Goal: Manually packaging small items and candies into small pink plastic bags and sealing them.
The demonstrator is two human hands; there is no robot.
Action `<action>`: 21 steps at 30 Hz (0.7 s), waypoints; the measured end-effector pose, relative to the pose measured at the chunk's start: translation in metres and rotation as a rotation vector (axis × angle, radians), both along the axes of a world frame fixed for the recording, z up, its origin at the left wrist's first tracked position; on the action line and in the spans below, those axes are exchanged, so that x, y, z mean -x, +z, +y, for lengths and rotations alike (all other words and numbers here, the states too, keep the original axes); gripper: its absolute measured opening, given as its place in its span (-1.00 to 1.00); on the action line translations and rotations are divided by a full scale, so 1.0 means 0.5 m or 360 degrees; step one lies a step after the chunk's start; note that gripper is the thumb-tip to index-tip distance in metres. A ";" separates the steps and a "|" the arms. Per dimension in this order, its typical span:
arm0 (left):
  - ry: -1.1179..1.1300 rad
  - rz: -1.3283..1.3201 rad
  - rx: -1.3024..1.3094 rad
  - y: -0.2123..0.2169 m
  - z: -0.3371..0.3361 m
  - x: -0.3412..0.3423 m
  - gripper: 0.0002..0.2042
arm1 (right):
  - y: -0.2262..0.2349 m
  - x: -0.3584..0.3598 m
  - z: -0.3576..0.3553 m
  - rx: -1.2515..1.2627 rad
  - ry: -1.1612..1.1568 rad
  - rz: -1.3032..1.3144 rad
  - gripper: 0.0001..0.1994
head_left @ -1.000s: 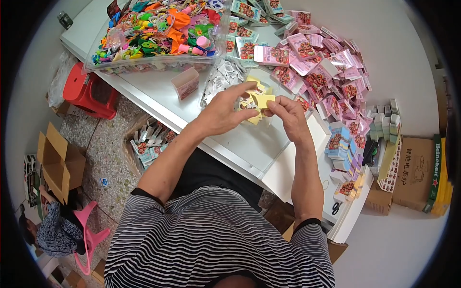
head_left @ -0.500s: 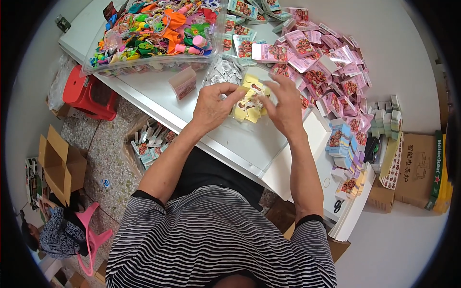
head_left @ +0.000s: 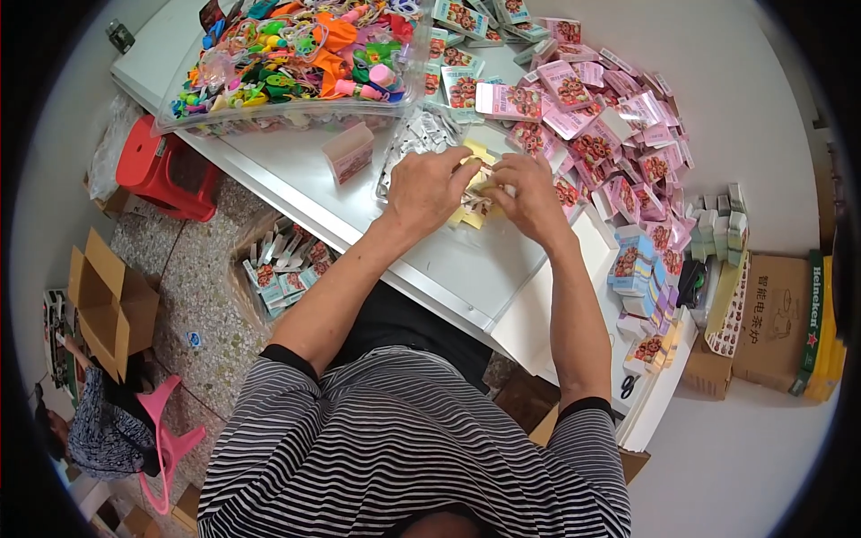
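Note:
My left hand [head_left: 423, 190] and my right hand [head_left: 531, 199] meet over a pile of yellow printed pieces [head_left: 475, 148] on the white table. Both hands have thumb and fingers pinched together, their tips close to each other. Whatever lies between the fingertips is too small and covered to make out. Beside my left hand lie many small white-and-black packets [head_left: 421, 134] in a clear tray. An open pink box [head_left: 348, 154] stands upright to the left, apart from both hands.
A large clear bin [head_left: 269, 117] of colourful small toys stands at far left. Pink printed boxes [head_left: 596, 143] heap up at far right, with blue boxes [head_left: 632, 260] and scissors [head_left: 630, 386] nearer. A red stool [head_left: 170, 170] and a seated person [head_left: 112, 430] are at left.
Both hands have drawn closer together over the yellow pieces. My right hand's fingers, spread before, are now pinched. The person at left has leaned a little.

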State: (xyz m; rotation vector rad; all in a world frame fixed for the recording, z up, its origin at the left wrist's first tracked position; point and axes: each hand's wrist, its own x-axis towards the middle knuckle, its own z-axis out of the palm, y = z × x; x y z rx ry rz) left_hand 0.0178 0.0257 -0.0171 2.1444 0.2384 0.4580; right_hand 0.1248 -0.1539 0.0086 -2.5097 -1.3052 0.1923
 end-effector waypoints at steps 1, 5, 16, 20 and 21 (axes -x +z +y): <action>-0.0018 -0.0063 -0.0229 -0.005 0.000 -0.004 -0.68 | 0.008 -0.006 -0.005 -0.0128 -0.0047 0.0131 -0.86; -0.0110 -0.0312 -0.0423 -0.022 -0.003 0.001 -0.58 | 0.010 0.002 -0.029 -0.0575 -0.0295 0.0504 -0.81; -0.0376 -0.0118 -0.0950 -0.013 -0.010 -0.029 -0.70 | 0.011 -0.007 0.006 -0.0578 -0.0401 0.0072 -0.67; -0.0607 0.0219 -0.1324 -0.010 -0.023 -0.069 -0.84 | 0.015 -0.004 -0.019 0.0312 -0.0166 -0.0202 -0.64; -0.0605 0.0219 -0.1321 -0.012 -0.020 -0.071 -0.84 | 0.014 0.004 -0.015 0.0314 -0.0163 -0.0203 -0.64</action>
